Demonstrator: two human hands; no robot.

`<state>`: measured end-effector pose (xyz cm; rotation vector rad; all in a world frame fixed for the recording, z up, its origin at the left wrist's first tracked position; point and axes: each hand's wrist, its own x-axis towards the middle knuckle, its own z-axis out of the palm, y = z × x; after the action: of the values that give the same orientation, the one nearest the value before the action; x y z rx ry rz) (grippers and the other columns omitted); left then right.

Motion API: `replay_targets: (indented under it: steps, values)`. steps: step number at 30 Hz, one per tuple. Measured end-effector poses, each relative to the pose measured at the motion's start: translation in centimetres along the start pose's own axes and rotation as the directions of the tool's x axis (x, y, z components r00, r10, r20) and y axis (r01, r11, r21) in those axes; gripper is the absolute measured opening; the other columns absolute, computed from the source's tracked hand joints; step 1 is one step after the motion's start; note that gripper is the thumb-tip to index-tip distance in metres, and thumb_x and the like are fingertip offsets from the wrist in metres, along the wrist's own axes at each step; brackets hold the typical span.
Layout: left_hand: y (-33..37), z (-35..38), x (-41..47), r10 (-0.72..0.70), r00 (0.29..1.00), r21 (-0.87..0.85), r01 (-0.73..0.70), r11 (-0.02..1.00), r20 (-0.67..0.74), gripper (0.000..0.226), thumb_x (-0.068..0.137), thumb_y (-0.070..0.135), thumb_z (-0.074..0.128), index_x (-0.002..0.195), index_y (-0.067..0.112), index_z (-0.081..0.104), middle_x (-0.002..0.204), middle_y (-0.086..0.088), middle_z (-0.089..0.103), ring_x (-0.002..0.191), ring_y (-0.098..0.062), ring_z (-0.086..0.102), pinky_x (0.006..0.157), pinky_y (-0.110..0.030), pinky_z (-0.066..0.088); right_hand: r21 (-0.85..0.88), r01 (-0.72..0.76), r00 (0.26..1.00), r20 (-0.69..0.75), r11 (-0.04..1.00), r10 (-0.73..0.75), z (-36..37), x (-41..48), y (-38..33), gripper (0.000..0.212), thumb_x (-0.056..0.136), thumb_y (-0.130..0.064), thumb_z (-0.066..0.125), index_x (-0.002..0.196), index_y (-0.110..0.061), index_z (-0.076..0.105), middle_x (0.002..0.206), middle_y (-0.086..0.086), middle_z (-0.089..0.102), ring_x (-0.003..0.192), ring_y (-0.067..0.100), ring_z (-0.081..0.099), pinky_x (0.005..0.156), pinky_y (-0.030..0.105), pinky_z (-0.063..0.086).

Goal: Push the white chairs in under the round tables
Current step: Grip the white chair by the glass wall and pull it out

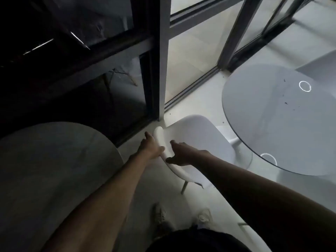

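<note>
A white chair (196,137) stands in the middle of the view, its seat facing a round glass table (280,124) on the right. The seat's front edge reaches under that table's rim, near the white pedestal. My left hand (150,144) rests against the outer side of the chair's backrest top. My right hand (179,154) grips the same backrest edge from the seat side, thumb below. A second round table (54,170), pale and opaque, fills the lower left.
Dark-framed glass sliding doors (160,60) run across the back, with a floor track close behind the chair. Another chair's legs (120,77) show faintly through the dark glass. My two shoes (181,215) stand on the pale floor between the tables.
</note>
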<state>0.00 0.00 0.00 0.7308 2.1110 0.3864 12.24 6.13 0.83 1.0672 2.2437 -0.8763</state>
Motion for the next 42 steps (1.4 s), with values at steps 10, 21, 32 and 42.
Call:
replay_targets:
  steps: [10,21,32,42]
  values:
    - [-2.1,4.6,3.4,-0.050,0.999,-0.462,0.037,0.886,-0.014,0.061,0.092,0.007,0.055,0.145,0.010,0.024,0.141,-0.023,0.048,0.119,-0.040,0.053,0.098,-0.045,0.049,0.150,-0.053,0.998,-0.011,0.987,0.055,5.7,1.8,0.8,0.048,0.098,-0.036,0.049,0.136,-0.009,0.038,0.117,0.020,0.063,0.095,0.034,0.064,0.079,0.046,0.056]
    - [-1.0,6.1,5.8,-0.103,0.992,-0.654,0.031,0.756,-0.072,0.062,0.094,0.001,0.048,0.144,0.024,0.020,0.130,-0.013,0.048,0.104,-0.030,0.058,0.080,-0.044,0.056,0.111,0.099,0.994,-0.054,0.989,-0.094,4.9,2.7,2.8,0.052,0.098,-0.048,0.043,0.133,-0.010,0.038,0.115,0.022,0.063,0.096,0.042,0.063,0.068,0.042,0.045]
    - [3.5,3.2,12.2,-0.028,1.000,-0.603,0.025,0.798,0.004,0.071,0.095,0.003,0.050,0.151,0.029,0.016,0.134,-0.011,0.047,0.114,-0.030,0.056,0.078,-0.039,0.054,0.185,0.112,0.976,-0.205,0.976,-0.073,0.6,7.0,3.5,0.056,0.100,-0.047,0.037,0.137,-0.005,0.036,0.111,0.022,0.066,0.091,0.041,0.065,0.062,0.038,0.040]
    - [11.0,-0.9,22.9,0.172,0.977,-0.502,-0.085,0.861,0.129,0.061,0.098,0.008,0.049,0.148,0.032,0.022,0.124,-0.004,0.048,0.097,-0.016,0.056,0.069,-0.033,0.053,0.344,-0.034,0.969,-0.217,0.938,0.115,-7.5,15.2,3.4,0.053,0.099,-0.047,0.039,0.135,-0.008,0.037,0.112,0.020,0.064,0.092,0.040,0.063,0.072,0.045,0.052]
